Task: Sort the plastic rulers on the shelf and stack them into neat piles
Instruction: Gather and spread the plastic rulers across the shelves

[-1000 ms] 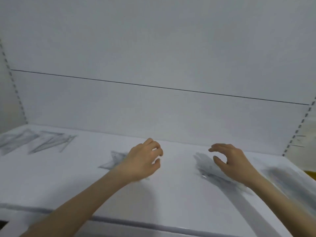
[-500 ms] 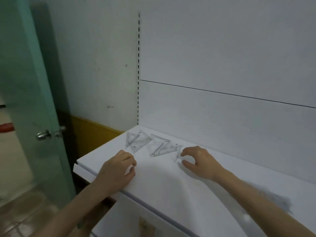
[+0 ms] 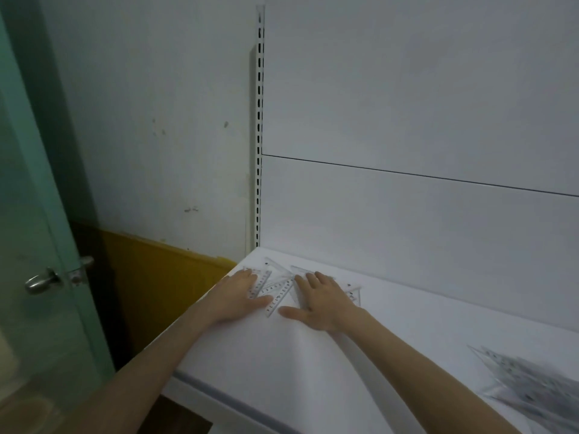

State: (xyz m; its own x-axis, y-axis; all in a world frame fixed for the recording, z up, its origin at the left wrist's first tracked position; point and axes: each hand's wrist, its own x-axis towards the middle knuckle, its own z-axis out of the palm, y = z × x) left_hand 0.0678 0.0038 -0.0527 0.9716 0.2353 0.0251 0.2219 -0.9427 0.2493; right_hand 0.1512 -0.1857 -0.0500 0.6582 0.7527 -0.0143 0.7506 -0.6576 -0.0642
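Several clear plastic triangle rulers (image 3: pixel 277 292) lie overlapping at the left end of the white shelf (image 3: pixel 282 364). My left hand (image 3: pixel 238 297) lies flat on the left side of this cluster, fingers straight, pressing down. My right hand (image 3: pixel 319 300) lies flat on the right side, fingers spread over the rulers, thumb out toward the shelf front. One ruler corner (image 3: pixel 354 294) pokes out to the right of my right hand. A second heap of clear rulers (image 3: pixel 529 383) lies at the lower right, blurred.
The shelf's white back panel (image 3: pixel 407 230) rises behind the rulers, with a slotted upright (image 3: pixel 258 136) at its left edge. Left of the shelf are a white and yellow wall (image 3: pixel 163 270) and a green glass door with a metal handle (image 3: pixel 40 281).
Both hands moved forward from curled and hovering to flat on the left cluster of rulers. The view came closer to the shelf's left end.
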